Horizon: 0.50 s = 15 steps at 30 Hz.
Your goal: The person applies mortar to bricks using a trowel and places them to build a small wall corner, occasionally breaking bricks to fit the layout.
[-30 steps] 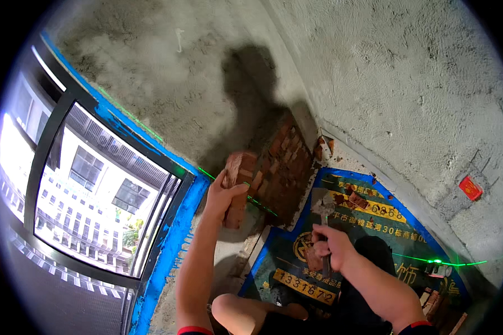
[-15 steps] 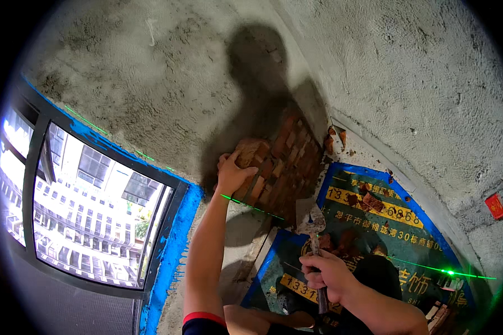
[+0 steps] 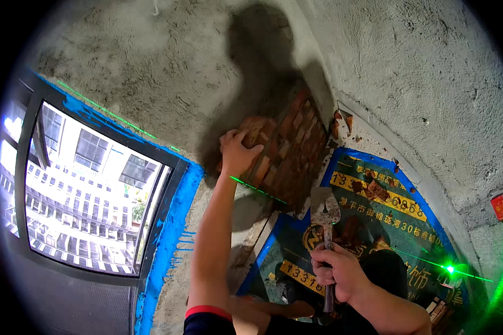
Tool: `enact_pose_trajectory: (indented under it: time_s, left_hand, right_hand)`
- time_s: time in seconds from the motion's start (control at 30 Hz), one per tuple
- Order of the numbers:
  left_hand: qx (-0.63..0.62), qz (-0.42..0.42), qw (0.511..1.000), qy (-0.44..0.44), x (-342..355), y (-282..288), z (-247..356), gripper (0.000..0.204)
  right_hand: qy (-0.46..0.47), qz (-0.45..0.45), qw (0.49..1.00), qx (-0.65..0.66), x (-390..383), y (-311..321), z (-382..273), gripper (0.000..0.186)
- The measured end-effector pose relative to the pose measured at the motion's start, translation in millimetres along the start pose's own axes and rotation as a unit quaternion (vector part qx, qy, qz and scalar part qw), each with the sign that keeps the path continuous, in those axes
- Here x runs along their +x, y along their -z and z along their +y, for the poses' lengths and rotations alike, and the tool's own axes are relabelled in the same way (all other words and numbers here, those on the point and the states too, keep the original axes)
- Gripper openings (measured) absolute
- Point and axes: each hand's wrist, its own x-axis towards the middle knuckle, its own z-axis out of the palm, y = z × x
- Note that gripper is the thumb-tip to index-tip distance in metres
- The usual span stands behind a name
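Observation:
My left hand (image 3: 239,153) grips a reddish brick (image 3: 261,127) at the near-left end of a low brick wall (image 3: 293,151), which stands in the corner against the grey plaster; its fingers curl over the brick. A green laser line crosses the bricks below that hand. My right hand (image 3: 338,271) is closed round the handle of a mortar-smeared trowel (image 3: 325,206), its flat blade pointing up beside the wall's lower end, above a dark green printed floor sheet (image 3: 396,229). My head's shadow falls on the plaster above the bricks.
A window (image 3: 84,190) with blue-coated edges is at left. Rough plastered walls (image 3: 408,72) rise behind and at right. Broken brick bits (image 3: 374,190) lie on the sheet and ledge. A laser level (image 3: 451,282) glows at lower right; a small red packet (image 3: 500,206) is by the right wall.
My left hand has carried the brick up and forward to rest against the brick wall. The trowel in my right hand now points more upright. The view has shifted slightly.

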Motion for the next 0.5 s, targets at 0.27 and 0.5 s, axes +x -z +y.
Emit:
enact_pose_trajectory:
  time_s: [0.27, 0.5]
  left_hand:
    - [-0.094, 0.003, 0.995, -0.014, 6.0, 2.8, -17.3, 0.055]
    - [-0.145, 0.061, 0.987, -0.014, -65.9, 44.9, -55.1, 0.030]
  right_hand:
    - [-0.021, -0.013, 1.000, 0.008, -0.2, -11.7, 24.4, 0.006]
    - [-0.007, -0.006, 1.000, 0.030, 5.8, -4.8, 32.5, 0.011]
